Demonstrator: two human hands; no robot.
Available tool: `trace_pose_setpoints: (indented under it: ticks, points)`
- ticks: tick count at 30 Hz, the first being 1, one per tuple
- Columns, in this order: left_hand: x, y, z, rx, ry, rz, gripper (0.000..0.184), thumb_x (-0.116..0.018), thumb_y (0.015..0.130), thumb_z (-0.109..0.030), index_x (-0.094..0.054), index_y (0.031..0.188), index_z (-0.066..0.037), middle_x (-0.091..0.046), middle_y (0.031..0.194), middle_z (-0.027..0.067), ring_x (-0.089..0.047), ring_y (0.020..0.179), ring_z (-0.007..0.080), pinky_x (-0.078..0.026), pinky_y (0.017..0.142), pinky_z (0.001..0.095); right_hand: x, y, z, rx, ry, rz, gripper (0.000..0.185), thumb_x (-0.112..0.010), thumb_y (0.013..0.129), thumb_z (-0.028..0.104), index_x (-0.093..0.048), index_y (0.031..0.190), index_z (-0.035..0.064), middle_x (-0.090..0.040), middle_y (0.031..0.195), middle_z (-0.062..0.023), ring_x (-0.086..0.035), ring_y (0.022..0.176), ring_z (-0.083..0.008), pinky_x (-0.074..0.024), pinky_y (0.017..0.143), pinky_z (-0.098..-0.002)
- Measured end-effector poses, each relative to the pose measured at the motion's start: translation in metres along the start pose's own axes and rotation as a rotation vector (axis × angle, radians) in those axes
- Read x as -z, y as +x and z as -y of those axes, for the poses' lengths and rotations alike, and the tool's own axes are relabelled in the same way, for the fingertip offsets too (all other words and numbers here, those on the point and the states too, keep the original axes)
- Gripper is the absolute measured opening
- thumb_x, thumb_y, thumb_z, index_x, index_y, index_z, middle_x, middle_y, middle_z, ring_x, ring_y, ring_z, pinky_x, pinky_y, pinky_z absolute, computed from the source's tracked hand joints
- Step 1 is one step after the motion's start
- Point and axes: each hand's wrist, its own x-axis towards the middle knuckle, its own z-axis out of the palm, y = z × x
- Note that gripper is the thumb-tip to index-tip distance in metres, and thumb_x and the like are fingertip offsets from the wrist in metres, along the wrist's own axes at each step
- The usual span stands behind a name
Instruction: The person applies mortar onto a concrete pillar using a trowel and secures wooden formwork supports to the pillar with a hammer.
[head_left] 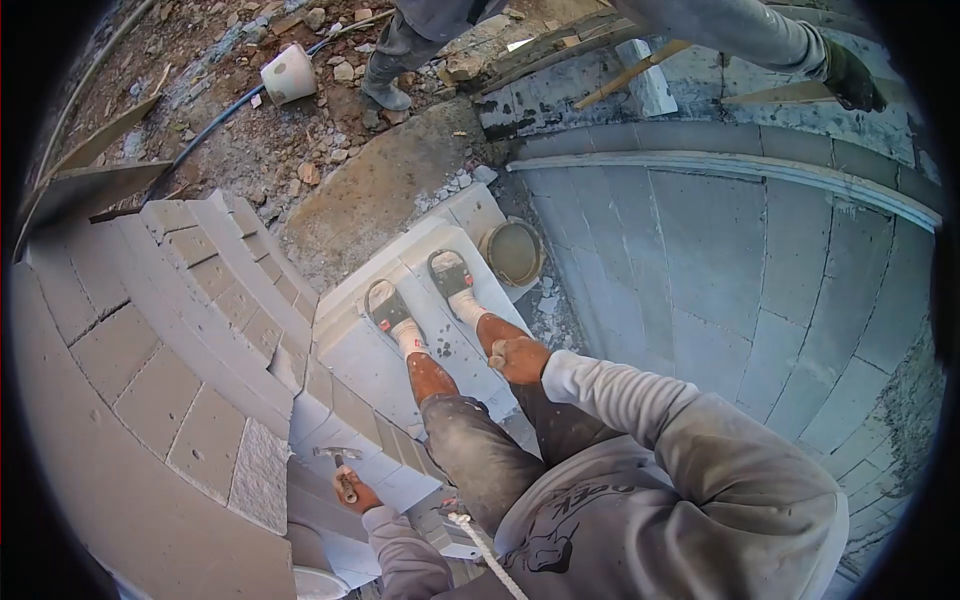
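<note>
My left hand (357, 493) is closed around the handle of a small hammer (338, 454), its metal head up, beside the pale blocks at lower left. My right hand (522, 360) is a closed fist in front of my right shin. A small greyish bit shows at its fingers, but I cannot make out what it holds. Both my feet, in sandals, stand on a white block platform (352, 335). Close to my right foot is a round bucket (512, 252) with greyish contents.
Block walls rise on the left (150, 380) and right (710, 260). Another person's boot (385, 88) and dark-gloved hand (853, 80) show at the top. A white bucket (289, 75) lies on rubble near a blue hose (215, 122). A rope (487, 555) hangs at my waist.
</note>
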Motion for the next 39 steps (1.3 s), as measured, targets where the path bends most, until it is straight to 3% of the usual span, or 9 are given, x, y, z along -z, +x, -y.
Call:
trace_pose_setpoints:
  ticks: [3,7,12,14,16,18,22,30,39]
  points:
    - [-0.017,-0.035,-0.091,-0.071,0.027,0.116,0.024,-0.059,0.087,-0.021,-0.058,0.095,0.002,-0.059,0.093,0.0102,-0.054,0.082,0.0191,-0.044,0.076,0.0317,-0.061,0.022,0.020,-0.027,0.136,-0.089,0.040,-0.042,0.091,0.037,-0.059,0.088,0.0015,-0.062,0.091,-0.0157,-0.061,0.086,-0.0281,-0.0461,0.075,-0.0411]
    - [-0.058,-0.056,-0.206,-0.233,-0.065,0.285,0.033,-0.056,0.088,-0.024,-0.057,0.110,0.001,-0.054,0.115,0.0209,-0.052,0.106,0.0301,-0.039,0.092,0.0366,-0.094,0.071,0.034,-0.486,1.001,0.619,0.041,-0.044,0.091,0.040,-0.057,0.093,0.0013,-0.061,0.087,-0.0091,-0.060,0.077,-0.0200,-0.0468,0.068,-0.0346]
    - [-0.128,-0.099,-0.293,-0.623,0.169,0.468,0.049,-0.055,0.087,-0.031,-0.045,0.128,-0.005,-0.039,0.133,0.0231,-0.038,0.123,0.0375,-0.028,0.102,0.0440,-0.016,0.069,0.062,-0.294,1.934,0.324,0.023,-0.052,0.090,0.026,-0.055,0.095,0.0038,-0.058,0.078,-0.0054,-0.057,0.064,-0.0184,-0.0476,0.063,-0.0279]
    - [-0.148,-0.112,-0.315,-0.675,0.274,0.477,0.052,-0.057,0.085,-0.028,-0.042,0.131,-0.007,-0.036,0.136,0.0223,-0.034,0.125,0.0394,-0.024,0.103,0.0481,0.001,0.074,0.023,-0.263,1.919,0.127,0.024,-0.058,0.086,0.023,-0.055,0.097,0.0024,-0.059,0.084,-0.0058,-0.059,0.075,-0.0155,-0.0481,0.069,-0.0267]
    - [-0.167,-0.117,-0.310,-0.616,0.281,0.559,0.058,-0.062,0.079,-0.018,-0.040,0.132,-0.006,-0.036,0.136,0.0197,-0.034,0.125,0.0373,-0.026,0.103,0.0439,0.047,0.074,-0.020,-0.427,1.731,0.093,0.026,-0.061,0.084,0.023,-0.056,0.097,0.0015,-0.059,0.077,-0.0074,-0.060,0.073,-0.0158,-0.0491,0.066,-0.0282]
    - [-0.181,-0.110,-0.302,-0.475,0.152,0.641,0.057,-0.062,0.077,-0.012,-0.042,0.130,-0.004,-0.038,0.134,0.0195,-0.035,0.124,0.0364,-0.028,0.102,0.0414,0.074,0.094,-0.075,-0.475,0.925,-0.169,0.033,-0.063,0.080,0.025,-0.056,0.100,0.0001,-0.061,0.070,-0.0130,-0.063,0.071,-0.0246,-0.0499,0.064,-0.0356]
    - [-0.221,-0.039,-0.315,-0.331,-0.027,0.567,0.045,-0.060,0.080,-0.008,-0.048,0.122,0.002,-0.053,0.117,0.0197,-0.055,0.102,0.0282,-0.042,0.089,0.0352,0.113,0.105,-0.155,-0.219,-0.060,-0.582,0.037,-0.056,0.080,0.030,-0.060,0.091,-0.0055,-0.062,0.085,-0.0255,-0.061,0.081,-0.0401,-0.0476,0.073,-0.0465]
    - [-0.310,0.080,-0.409,-0.523,-0.207,0.465,0.037,-0.054,0.089,-0.017,-0.050,0.120,0.004,-0.056,0.114,0.0132,-0.054,0.104,0.0205,-0.041,0.090,0.0299,0.101,0.208,-0.335,-0.270,-0.094,-0.576,0.039,-0.051,0.085,0.036,-0.057,0.094,-0.0013,-0.063,0.083,-0.0225,-0.060,0.084,-0.0387,-0.0469,0.075,-0.0474]
    - [-0.360,0.104,-0.385,-0.990,0.371,0.448,0.032,-0.058,0.085,-0.013,-0.055,0.114,0.000,-0.059,0.098,0.0158,-0.059,0.088,0.0249,-0.045,0.079,0.0326,0.163,0.286,-0.444,-0.096,-0.492,-0.809,0.032,-0.049,0.087,0.035,-0.053,0.093,0.0041,-0.063,0.074,-0.0157,-0.062,0.068,-0.0322,-0.0477,0.059,-0.0438]
